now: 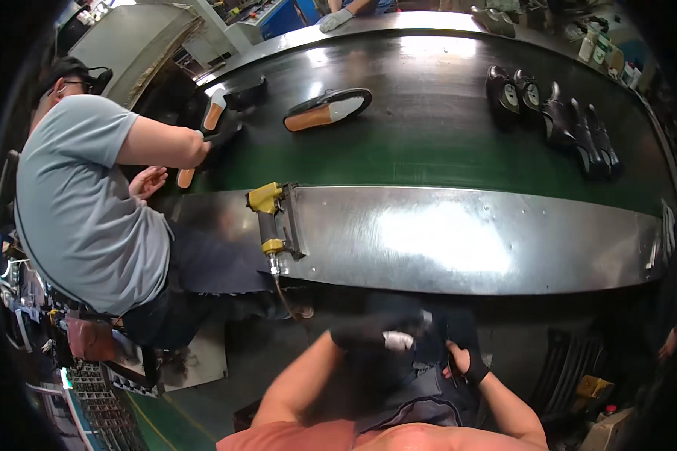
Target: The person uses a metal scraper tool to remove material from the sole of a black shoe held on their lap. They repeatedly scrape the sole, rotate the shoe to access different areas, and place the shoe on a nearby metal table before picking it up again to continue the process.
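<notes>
My left hand [368,336], in a dark glove with white wrapping at the fingers, is over my lap in front of the metal ledge. Motion blurs it, and its fingers cannot be read. Close to its right, my right hand [466,363] has a dark covering over palm and wrist and bare fingertips. Its thumb and fingers are curled in around something dark that I cannot make out against the dark blue cloth [436,387] on my lap. Beyond both hands lies the bare metal ledge [338,255].
A yellow-ended pneumatic stapler-like tool [268,218] with a hose lies on the ledge. Behind runs a green conveyor belt [414,161] carrying a shoe [327,110] and several black shoes [553,113]. A co-worker [98,203] reaches over it at left; another person's gloved hand [336,20] rests at the far edge.
</notes>
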### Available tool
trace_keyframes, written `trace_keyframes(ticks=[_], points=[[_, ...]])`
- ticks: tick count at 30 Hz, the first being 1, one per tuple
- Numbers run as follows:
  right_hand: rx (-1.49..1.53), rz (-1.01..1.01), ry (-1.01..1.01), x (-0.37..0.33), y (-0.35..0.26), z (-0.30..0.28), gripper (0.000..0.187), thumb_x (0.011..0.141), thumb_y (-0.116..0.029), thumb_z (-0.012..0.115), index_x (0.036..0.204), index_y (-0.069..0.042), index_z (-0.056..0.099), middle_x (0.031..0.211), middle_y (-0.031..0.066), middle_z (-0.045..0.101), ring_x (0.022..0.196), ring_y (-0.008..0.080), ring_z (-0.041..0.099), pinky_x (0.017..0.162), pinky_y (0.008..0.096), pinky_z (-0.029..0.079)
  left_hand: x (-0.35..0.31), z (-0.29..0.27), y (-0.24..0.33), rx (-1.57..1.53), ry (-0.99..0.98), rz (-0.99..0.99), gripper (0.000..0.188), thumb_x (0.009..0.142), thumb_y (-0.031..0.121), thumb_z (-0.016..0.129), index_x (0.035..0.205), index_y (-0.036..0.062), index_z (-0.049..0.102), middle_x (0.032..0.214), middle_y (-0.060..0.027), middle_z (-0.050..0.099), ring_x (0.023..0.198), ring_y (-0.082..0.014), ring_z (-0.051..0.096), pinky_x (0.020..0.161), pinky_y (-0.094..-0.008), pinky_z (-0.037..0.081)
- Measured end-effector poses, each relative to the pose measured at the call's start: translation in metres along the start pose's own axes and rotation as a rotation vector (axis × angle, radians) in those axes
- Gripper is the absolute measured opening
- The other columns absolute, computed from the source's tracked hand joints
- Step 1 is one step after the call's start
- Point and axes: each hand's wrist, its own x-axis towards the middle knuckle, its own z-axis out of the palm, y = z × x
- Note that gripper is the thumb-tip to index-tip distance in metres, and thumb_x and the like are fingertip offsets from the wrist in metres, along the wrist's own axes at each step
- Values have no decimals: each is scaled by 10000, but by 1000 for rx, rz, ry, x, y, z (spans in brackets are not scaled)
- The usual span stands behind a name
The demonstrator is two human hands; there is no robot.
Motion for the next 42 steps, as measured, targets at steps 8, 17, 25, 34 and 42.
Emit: trace_keyframes(ticks=[8, 17, 25, 34, 42], points=[[127, 153, -53, 24, -34, -19, 613, 951, -507, 473, 723, 55, 564, 507, 168, 535, 489, 280, 639, 465, 373, 536, 84, -307, 136, 1396, 1024, 217, 605, 755, 490, 743, 1129, 31, 617, 1111, -161, 622, 1064, -316, 581, 918, -417, 452], [286, 4, -30, 21, -48, -32, 411, 976, -337, 509, 1179, 17, 471, 644, 174, 580, 450, 301, 618, 400, 373, 540, 94, -428, 107, 1492, 1287, -586, 889, 714, 700, 628, 1280, 23, 514, 1186, -237, 604, 1102, -384, 590, 920, -460, 469], [-45, -33, -128, 22, -43, -16, 636, 986, -521, 359, 838, 46, 605, 571, 148, 592, 496, 260, 644, 459, 343, 525, 81, -344, 64, 695, 1588, -162, 924, 754, 550, 679, 1397, -23, 345, 1267, -222, 550, 1126, -373, 568, 942, -419, 464], [190, -382, 169, -40, 6, 6, 462, 954, -440, 509, 1004, 15, 569, 624, 114, 596, 460, 195, 608, 424, 310, 480, -60, -95, 31, 170, 1141, 286, 558, 815, 161, 703, 1312, 37, 482, 1212, -90, 561, 1064, -208, 577, 882, -367, 502], [306, -500, 170, -142, 75, 38, 514, 974, -475, 457, 1241, -42, 531, 653, 69, 591, 508, 140, 577, 503, 284, 488, -88, 87, -6, 543, 911, 428, 691, 636, 138, 843, 1251, 29, 547, 1292, -133, 516, 1209, -277, 510, 1042, -389, 386]])
